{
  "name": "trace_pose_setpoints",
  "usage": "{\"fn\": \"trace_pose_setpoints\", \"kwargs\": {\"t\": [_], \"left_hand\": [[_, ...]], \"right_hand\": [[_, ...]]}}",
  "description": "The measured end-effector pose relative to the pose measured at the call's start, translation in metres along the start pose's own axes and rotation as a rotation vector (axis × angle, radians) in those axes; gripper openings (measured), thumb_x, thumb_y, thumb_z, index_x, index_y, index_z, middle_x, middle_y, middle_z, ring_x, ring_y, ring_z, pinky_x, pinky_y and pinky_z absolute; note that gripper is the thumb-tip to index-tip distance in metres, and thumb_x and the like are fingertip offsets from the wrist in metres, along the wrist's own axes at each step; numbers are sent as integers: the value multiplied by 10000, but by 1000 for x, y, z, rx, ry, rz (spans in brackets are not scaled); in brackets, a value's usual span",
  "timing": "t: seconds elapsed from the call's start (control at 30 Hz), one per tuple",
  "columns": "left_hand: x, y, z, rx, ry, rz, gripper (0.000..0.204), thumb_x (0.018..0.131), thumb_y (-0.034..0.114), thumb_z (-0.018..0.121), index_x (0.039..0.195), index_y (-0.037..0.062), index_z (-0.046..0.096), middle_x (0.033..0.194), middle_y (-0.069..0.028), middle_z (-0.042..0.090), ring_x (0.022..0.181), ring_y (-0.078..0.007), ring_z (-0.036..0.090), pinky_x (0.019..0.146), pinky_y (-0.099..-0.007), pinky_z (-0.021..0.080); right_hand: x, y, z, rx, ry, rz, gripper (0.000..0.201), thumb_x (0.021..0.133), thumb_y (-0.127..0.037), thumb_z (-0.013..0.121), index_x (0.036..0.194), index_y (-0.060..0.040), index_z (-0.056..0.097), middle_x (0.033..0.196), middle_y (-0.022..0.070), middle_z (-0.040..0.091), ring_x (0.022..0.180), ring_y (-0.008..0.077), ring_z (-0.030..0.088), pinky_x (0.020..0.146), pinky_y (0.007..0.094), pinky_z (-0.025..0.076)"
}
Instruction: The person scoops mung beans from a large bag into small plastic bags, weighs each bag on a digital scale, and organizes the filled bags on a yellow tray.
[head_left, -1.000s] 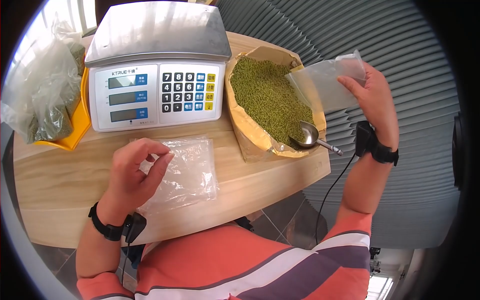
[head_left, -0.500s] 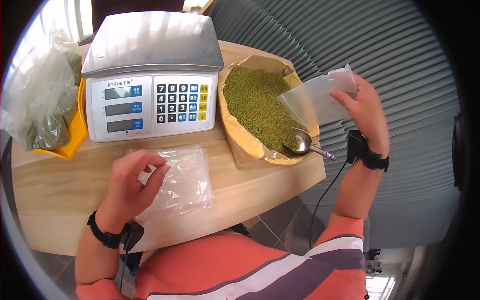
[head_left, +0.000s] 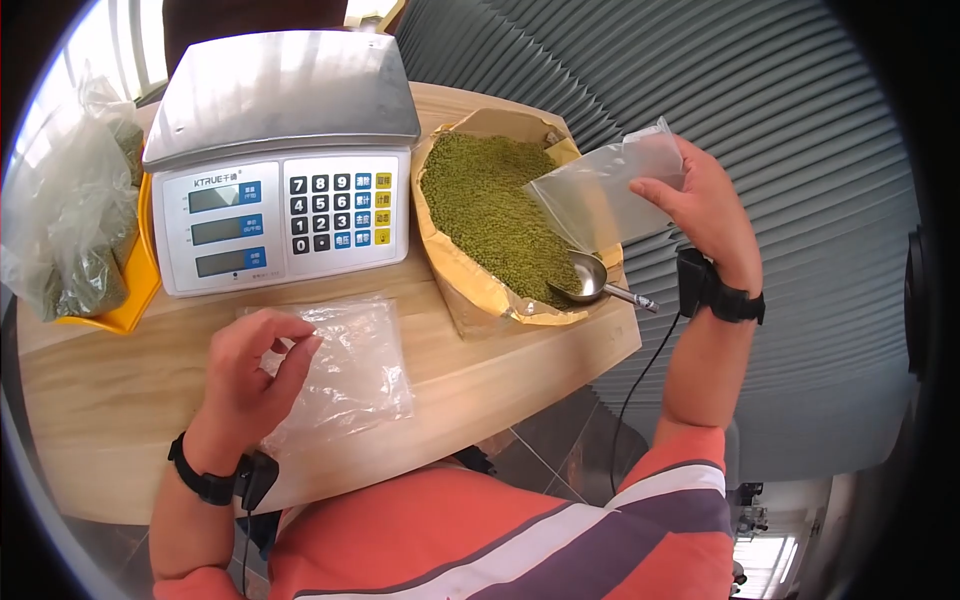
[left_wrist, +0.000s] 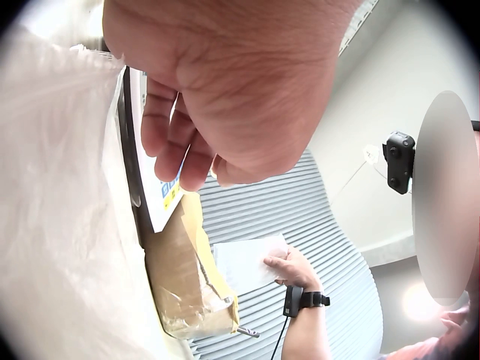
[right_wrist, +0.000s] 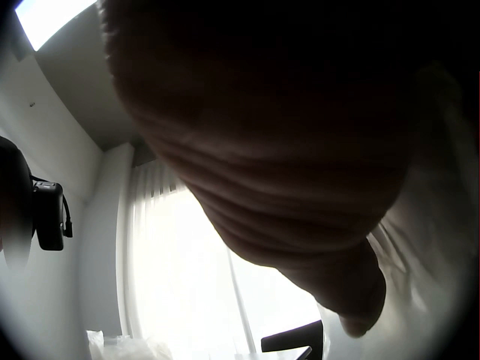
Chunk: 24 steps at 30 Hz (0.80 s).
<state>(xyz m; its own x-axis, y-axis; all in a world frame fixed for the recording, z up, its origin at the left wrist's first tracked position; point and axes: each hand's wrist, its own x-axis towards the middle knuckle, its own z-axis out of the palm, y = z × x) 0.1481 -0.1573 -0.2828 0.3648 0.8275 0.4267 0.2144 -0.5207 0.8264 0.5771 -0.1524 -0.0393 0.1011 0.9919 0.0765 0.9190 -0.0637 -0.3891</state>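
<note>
At the right in the head view, my right hand (head_left: 708, 210) pinches a clear plastic bag (head_left: 600, 195) between thumb and fingers. The bag hangs flat and slanted, its lower end overlapping the green beans (head_left: 490, 200) in an open paper sack (head_left: 465, 285). A metal scoop (head_left: 590, 277) lies on the beans, handle out over the sack's rim. My left hand (head_left: 250, 375) is above flat clear plastic bags (head_left: 355, 365) on the table, fingers loosely curled and thumb near the forefinger. Nothing shows between its fingers in the left wrist view.
A digital scale (head_left: 285, 215) with a bare metal pan stands behind the flat bags. To its left, filled clear bags (head_left: 85, 220) sit in a yellow tray (head_left: 140, 290). The wooden table's (head_left: 480, 385) front edge is close to my body. A pleated grey curtain (head_left: 800, 200) hangs at the right.
The whole head view has shifted, so the scale, sack and table appear further left and slightly lower. Both hands and the held bag keep nearly the same places relative to them.
</note>
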Motion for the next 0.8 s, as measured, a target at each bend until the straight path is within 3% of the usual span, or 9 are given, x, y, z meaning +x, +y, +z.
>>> {"fn": "trace_pose_setpoints", "kwargs": {"t": [0.23, 0.33, 0.47, 0.53, 0.63, 0.8], "left_hand": [[0, 1, 2, -17, 14, 1, 135, 916, -57, 797, 1005, 23, 736, 891, -113, 749, 771, -267, 710, 699, -343, 565], [0, 2, 1, -8, 14, 11, 132, 921, -63, 790, 1008, 19, 735, 893, -117, 746, 772, -265, 705, 700, -342, 565], [0, 1, 1, -6, 11, 16, 127, 930, -73, 782, 1010, 12, 733, 905, -107, 747, 778, -241, 697, 717, -331, 562], [-2, -1, 0, -26, -5, -48, 97, 958, -66, 757, 1022, 1, 728, 944, -78, 736, 848, -167, 675, 789, -298, 544], [-5, -2, 0, -28, 7, -106, 100, 968, -66, 742, 1033, 8, 732, 958, -67, 741, 869, -156, 677, 803, -294, 543], [-1, 18, -3, 33, -34, -38, 116, 967, -73, 737, 1045, 13, 731, 976, -67, 747, 869, -144, 675, 816, -290, 543]], "right_hand": [[8, 25, -3, 120, 64, 48, 368, 1132, -350, 673, 1208, 1, 755, 1010, 24, 775, 906, 107, 679, 820, 292, 548], [-1, 16, 1, 237, 121, 114, 399, 1139, -384, 664, 1189, 2, 754, 975, 5, 751, 861, 93, 652, 774, 286, 531], [-3, 28, 8, 319, 180, 120, 380, 1138, -362, 662, 1166, 5, 759, 944, -6, 744, 825, 78, 635, 742, 280, 518], [1, 41, 11, 254, 213, 50, 361, 1136, -333, 659, 1144, 12, 766, 913, -15, 741, 797, 66, 625, 716, 272, 509], [-3, 43, 12, 254, 267, 48, 331, 1133, -297, 658, 1128, 14, 770, 887, -23, 730, 779, 58, 615, 695, 273, 500], [-11, 50, 21, 318, 335, -17, 304, 1141, -272, 654, 1141, 10, 770, 863, -39, 701, 759, 47, 589, 683, 255, 484]]}}
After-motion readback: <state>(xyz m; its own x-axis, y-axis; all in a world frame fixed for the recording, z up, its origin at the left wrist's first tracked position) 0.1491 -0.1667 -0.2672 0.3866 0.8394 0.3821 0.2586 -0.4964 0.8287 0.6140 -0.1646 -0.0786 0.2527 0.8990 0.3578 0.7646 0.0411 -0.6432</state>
